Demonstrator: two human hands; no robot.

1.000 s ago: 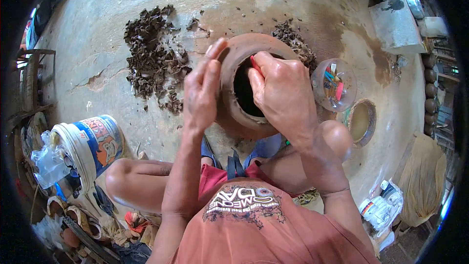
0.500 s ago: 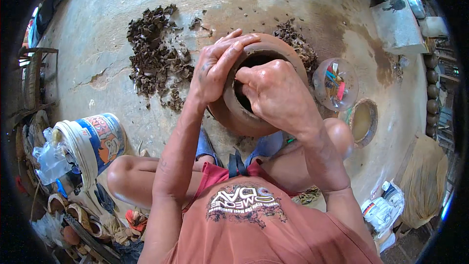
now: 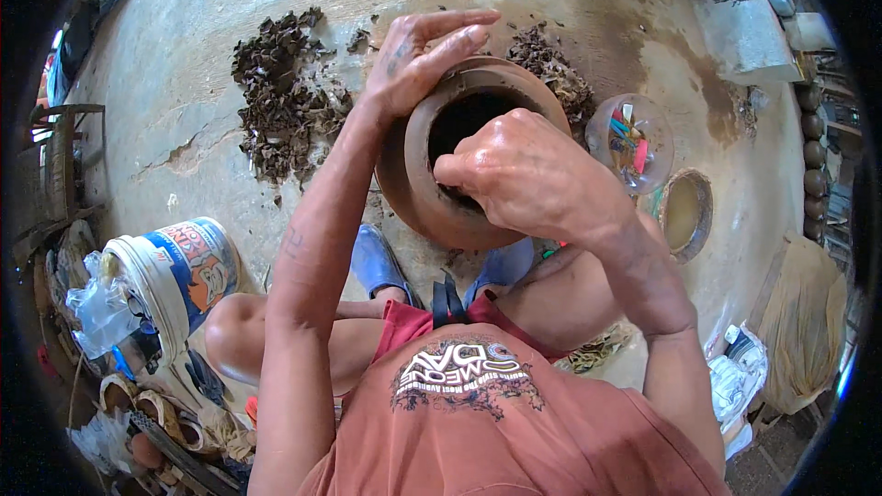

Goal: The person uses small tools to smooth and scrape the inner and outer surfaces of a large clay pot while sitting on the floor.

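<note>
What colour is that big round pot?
The round pot is reddish brown; the head view shows it best.

The left fisheye camera of a head-worn pair looks steeply down and forward from close above: the wearer's shirt (image 3: 501, 445) fills the near edge, the hands (image 3: 533, 170) sit mid-view, and floor (image 3: 184, 83) spreads left, right and far.

Worn grey-tan floor (image 3: 175, 64), jagged crack (image 3: 188, 154) at left (its edges flaking), brown stain (image 3: 715, 101) at upper right, dark wooden furniture (image 3: 61, 161) along the left edge, bright light (image 3: 57, 40) above it.
</note>
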